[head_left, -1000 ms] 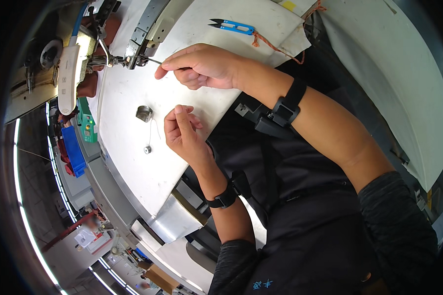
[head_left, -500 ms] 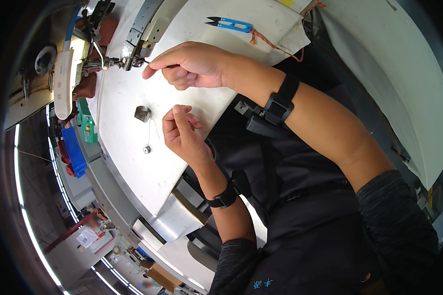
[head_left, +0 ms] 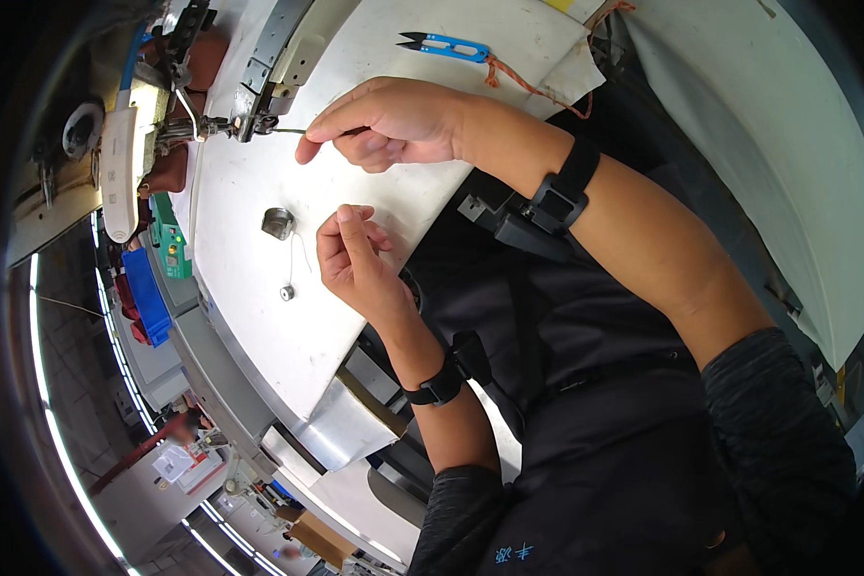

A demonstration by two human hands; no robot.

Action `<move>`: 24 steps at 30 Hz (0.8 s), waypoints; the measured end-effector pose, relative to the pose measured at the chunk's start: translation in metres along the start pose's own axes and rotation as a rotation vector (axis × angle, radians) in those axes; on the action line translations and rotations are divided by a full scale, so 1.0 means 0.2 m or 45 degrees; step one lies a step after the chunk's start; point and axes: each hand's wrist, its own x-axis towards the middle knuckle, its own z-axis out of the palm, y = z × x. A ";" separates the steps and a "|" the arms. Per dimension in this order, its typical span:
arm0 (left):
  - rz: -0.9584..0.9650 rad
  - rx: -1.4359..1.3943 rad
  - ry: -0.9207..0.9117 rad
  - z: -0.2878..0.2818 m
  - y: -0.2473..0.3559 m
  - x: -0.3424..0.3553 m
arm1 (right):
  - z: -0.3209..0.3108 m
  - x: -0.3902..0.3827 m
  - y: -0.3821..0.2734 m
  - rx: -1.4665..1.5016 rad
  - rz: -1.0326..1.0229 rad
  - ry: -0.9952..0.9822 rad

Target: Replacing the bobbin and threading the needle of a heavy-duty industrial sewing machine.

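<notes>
My right hand (head_left: pixel 389 125) is closed in a pinch beside the sewing machine's needle area (head_left: pixel 245 125). A thin dark pointed tool (head_left: pixel 291 131) reaches from its fingertips toward the presser foot; its kind is unclear. Nearer my body, my left hand (head_left: pixel 355 252) hovers over the white table with thumb and fingers pressed together; whatever they hold, if anything, is hidden. To its left, a metal bobbin case (head_left: pixel 277 223) lies on the table. A small bobbin (head_left: pixel 287 293) is just below that, with pale thread trailing between them.
Blue thread snips (head_left: pixel 446 47) with an orange cord (head_left: pixel 523 82) lie at the far side of the white tabletop (head_left: pixel 259 336). The machine's lit head (head_left: pixel 125 163) stands at the left. Beyond are a green box (head_left: pixel 168 240) and a blue bin (head_left: pixel 146 298).
My right hand has drawn a little to the right, away from the needle area, and more of the thin tool shows. The left hand stays in place.
</notes>
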 end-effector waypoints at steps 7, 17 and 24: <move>0.008 0.015 -0.001 0.00 0.00 0.00 | -0.01 -0.04 0.00 -0.100 -0.058 0.007; -0.025 -0.020 0.024 0.01 0.01 -0.01 | 0.12 -0.05 0.00 -0.710 -0.292 0.384; -0.007 -0.014 0.010 0.00 0.00 -0.01 | 0.14 -0.03 0.00 -0.808 -0.342 0.505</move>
